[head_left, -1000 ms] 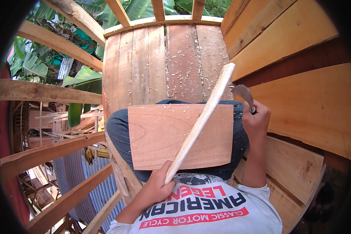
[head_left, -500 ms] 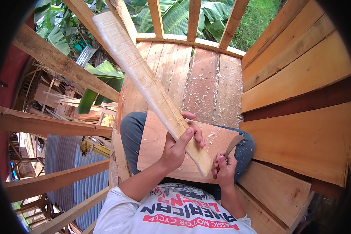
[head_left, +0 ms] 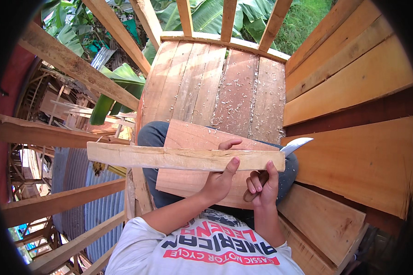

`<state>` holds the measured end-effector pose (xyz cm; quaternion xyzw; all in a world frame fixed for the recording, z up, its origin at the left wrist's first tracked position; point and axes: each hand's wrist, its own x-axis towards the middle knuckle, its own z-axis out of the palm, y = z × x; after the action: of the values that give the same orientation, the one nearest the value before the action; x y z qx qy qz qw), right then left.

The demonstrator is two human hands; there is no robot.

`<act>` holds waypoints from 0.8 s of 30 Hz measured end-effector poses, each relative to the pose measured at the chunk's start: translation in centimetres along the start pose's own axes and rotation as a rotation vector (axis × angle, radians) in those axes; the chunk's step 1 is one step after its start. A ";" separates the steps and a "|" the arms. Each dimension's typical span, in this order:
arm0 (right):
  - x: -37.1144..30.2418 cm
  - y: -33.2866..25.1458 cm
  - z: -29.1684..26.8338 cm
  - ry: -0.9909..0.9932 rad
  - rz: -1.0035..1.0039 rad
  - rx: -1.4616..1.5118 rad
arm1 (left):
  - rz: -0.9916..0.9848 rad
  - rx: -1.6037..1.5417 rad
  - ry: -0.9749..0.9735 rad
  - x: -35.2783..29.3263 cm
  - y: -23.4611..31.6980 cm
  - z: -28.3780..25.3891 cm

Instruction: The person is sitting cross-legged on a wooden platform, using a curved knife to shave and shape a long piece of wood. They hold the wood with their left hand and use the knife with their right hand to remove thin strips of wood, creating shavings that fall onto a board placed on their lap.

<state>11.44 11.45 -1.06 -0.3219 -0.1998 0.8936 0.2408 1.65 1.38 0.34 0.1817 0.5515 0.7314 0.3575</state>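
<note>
And here's the stick (head_left: 183, 159), held level across the lap above the board (head_left: 183, 183). The left hand (head_left: 221, 178) grips it, thumb in front, fingers behind. The right hand (head_left: 264, 185) has fingers curled round the knife (head_left: 297, 145), one digit against the stick's right end, blade poking out beyond! Looks like a pause to check between cuts; another stroke would call for a firm left grip and fingers clear of the edge.

"What is worn?"

"A white short-sleeved shirt (head_left: 204, 250), printed with black and red lettering (head_left: 234, 241) and a red band (head_left: 220, 258)."

"And below the shirt?"

"Dark blue trousers (head_left: 151, 137) are worn."
</note>
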 end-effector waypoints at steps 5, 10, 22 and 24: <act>0.5 -2.1 0.2 0.050 -0.123 -0.030 | -0.017 0.577 -0.566 -2.2 2.9 -2.2; 0.7 -2.2 1.3 0.056 -0.243 -0.116 | 0.556 0.977 -0.540 -3.5 9.6 -5.1; 3.7 -5.5 2.2 -0.028 -0.276 -0.207 | 0.156 1.383 -0.112 -2.0 10.1 -12.3; 3.3 -5.5 1.5 -0.044 -0.289 -0.188 | 0.083 1.264 -0.055 -1.7 8.9 -11.4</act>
<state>9.83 17.42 1.19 -0.2915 -0.3320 0.8337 0.3311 -7.63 -8.76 5.22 0.3978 0.8600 0.2727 0.1666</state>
